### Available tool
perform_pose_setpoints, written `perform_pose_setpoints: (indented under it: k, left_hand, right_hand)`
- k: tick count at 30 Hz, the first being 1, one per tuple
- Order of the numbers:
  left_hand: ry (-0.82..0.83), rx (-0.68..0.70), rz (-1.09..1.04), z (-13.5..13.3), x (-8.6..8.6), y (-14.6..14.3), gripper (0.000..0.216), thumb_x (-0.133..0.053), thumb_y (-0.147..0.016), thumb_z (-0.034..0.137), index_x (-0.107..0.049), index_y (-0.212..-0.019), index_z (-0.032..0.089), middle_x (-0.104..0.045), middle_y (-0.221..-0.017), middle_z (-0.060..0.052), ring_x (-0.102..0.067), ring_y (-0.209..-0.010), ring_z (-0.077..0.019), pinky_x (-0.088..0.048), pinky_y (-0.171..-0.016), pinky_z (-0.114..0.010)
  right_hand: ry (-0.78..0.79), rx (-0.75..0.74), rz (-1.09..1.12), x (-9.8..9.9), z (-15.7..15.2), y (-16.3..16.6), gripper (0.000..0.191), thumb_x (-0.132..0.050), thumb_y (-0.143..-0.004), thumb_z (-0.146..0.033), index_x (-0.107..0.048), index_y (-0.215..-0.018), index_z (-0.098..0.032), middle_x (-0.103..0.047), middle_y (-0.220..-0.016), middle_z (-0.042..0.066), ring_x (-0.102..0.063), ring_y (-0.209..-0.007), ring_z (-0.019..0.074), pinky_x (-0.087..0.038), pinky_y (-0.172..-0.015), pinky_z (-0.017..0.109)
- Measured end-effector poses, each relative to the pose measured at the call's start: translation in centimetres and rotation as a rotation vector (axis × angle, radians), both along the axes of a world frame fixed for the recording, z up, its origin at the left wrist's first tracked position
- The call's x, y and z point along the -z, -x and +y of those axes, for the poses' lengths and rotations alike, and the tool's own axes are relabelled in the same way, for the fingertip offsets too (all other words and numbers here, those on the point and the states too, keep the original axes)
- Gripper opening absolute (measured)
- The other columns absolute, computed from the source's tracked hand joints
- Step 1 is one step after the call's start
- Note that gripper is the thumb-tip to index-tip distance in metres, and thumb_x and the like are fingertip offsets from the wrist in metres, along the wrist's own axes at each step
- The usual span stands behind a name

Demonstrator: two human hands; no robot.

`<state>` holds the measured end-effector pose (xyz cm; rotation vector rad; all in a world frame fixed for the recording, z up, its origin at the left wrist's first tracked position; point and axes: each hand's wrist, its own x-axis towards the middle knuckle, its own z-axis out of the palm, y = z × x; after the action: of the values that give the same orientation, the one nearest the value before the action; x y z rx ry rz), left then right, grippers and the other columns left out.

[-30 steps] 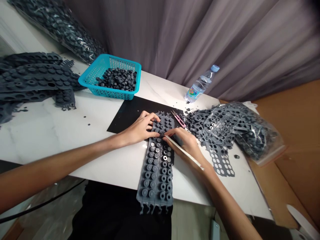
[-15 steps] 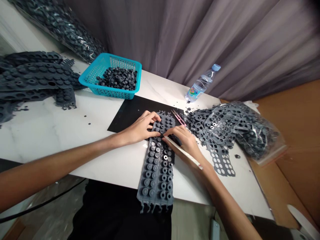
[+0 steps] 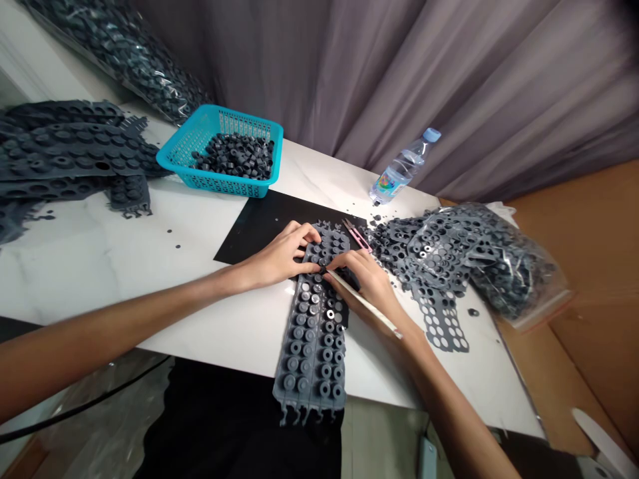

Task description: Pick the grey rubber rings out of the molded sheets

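Note:
A long dark grey rubber sheet [image 3: 302, 346] of moulded round caps lies lengthwise before me, its ragged near end hanging past the table edge. My left hand [image 3: 287, 253] grips the sheet's left edge near the far end, thumb and fingertips pressed on the caps. Close beside it, my right hand [image 3: 367, 276] is closed around a slim white stick-like tool [image 3: 372, 307], whose tip meets the sheet by the left thumb. Fingers hide the exact contact point. Under the far end is a black mat [image 3: 249, 229], with pink-handled thread snips [image 3: 357, 235] to the right.
A turquoise basket [image 3: 172, 156] holds small black rubber pieces. Stacked rubber sheets [image 3: 60, 153] lie left, below a large clear bag [image 3: 134, 60] of parts. Punched-out sheets [image 3: 434, 259] and a filled plastic bag [image 3: 519, 273] sit right. A water bottle [image 3: 402, 169] stands behind.
Hands and sheet hold nearly the same place. The white tool's rear end has shifted very slightly left.

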<state>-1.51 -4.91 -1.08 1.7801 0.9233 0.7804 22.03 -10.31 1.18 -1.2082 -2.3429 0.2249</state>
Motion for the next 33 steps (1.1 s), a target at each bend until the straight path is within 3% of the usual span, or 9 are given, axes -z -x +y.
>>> perform_pose_setpoints:
  k: [7,13,16,19,22,25,29,33]
  left_hand:
    - [-0.030,0.006,-0.014,0.0,0.2,0.0,0.040,-0.083,-0.083,0.031,-0.058,-0.114,0.025,-0.044,-0.123,-0.003,-0.060,-0.115,-0.0233,-0.059,-0.104,-0.050]
    - [-0.044,0.010,-0.035,0.1,0.5,-0.1,0.039,-0.082,-0.083,0.032,-0.058,-0.113,0.025,-0.044,-0.122,-0.004,-0.060,-0.114,-0.0236,-0.059,-0.104,-0.052]
    - [-0.055,0.018,-0.019,0.1,0.4,-0.1,0.040,-0.082,-0.083,0.032,-0.058,-0.114,0.025,-0.044,-0.121,-0.003,-0.059,-0.114,-0.0233,-0.058,-0.104,-0.052]
    - [-0.065,0.015,-0.001,-0.1,0.2,-0.1,0.038,-0.081,-0.084,0.031,-0.057,-0.114,0.025,-0.044,-0.120,-0.003,-0.058,-0.114,-0.0238,-0.057,-0.105,-0.053]
    - [-0.066,0.023,-0.003,-0.1,0.0,-0.1,0.038,-0.080,-0.084,0.031,-0.057,-0.114,0.025,-0.044,-0.121,-0.004,-0.057,-0.117,-0.0249,-0.057,-0.106,-0.053]
    - [-0.075,0.052,0.006,0.0,-0.2,0.0,0.038,-0.079,-0.085,0.032,-0.057,-0.115,0.025,-0.044,-0.122,-0.005,-0.056,-0.119,-0.0258,-0.056,-0.107,-0.054]
    - [-0.011,0.095,0.028,0.3,-0.5,0.4,0.036,-0.077,-0.084,0.031,-0.059,-0.115,0.024,-0.043,-0.123,-0.005,-0.056,-0.124,-0.0289,-0.053,-0.110,-0.056]
    - [0.078,0.176,-0.028,0.6,-1.0,0.9,0.032,-0.072,-0.087,0.029,-0.058,-0.116,0.024,-0.043,-0.127,-0.006,-0.053,-0.135,-0.0307,-0.051,-0.114,-0.054]
  right_hand:
    - [-0.123,0.005,-0.125,0.3,0.0,0.2,0.021,-0.058,-0.107,-0.034,-0.066,-0.124,-0.023,-0.073,-0.107,0.009,-0.063,-0.102,0.0277,-0.054,-0.088,0.040]
    - [-0.257,0.000,-0.266,1.0,0.1,0.8,0.023,-0.052,-0.110,-0.032,-0.065,-0.123,-0.019,-0.071,-0.110,0.012,-0.061,-0.102,0.0289,-0.054,-0.087,0.042]
    - [-0.280,0.093,-0.260,1.5,0.4,1.2,0.024,-0.047,-0.111,-0.031,-0.061,-0.123,-0.017,-0.068,-0.113,0.015,-0.059,-0.104,0.0305,-0.054,-0.085,0.042]
    - [-0.282,0.276,-0.164,1.6,0.8,0.7,0.028,-0.039,-0.112,-0.033,-0.057,-0.125,-0.016,-0.064,-0.114,0.017,-0.057,-0.105,0.0319,-0.054,-0.085,0.045]
    - [-0.277,0.456,-0.083,1.1,1.0,-1.3,0.032,-0.036,-0.112,-0.038,-0.057,-0.122,-0.017,-0.062,-0.106,0.017,-0.057,-0.099,0.0326,-0.054,-0.083,0.049]
    - [-0.251,0.540,-0.073,0.5,1.0,-3.5,0.034,-0.039,-0.111,-0.041,-0.059,-0.122,-0.017,-0.062,-0.109,0.019,-0.060,-0.096,0.0333,-0.053,-0.082,0.050]
    - [-0.130,0.444,0.077,0.1,0.9,-3.3,0.033,-0.047,-0.109,-0.041,-0.055,-0.132,-0.019,-0.067,-0.107,0.013,-0.064,-0.089,0.0279,-0.054,-0.080,0.045]
    - [0.044,0.193,0.232,-0.1,0.5,-0.5,0.019,-0.061,-0.105,-0.040,-0.063,-0.112,-0.023,-0.070,-0.097,0.006,-0.063,-0.080,0.0213,-0.054,-0.076,0.037]
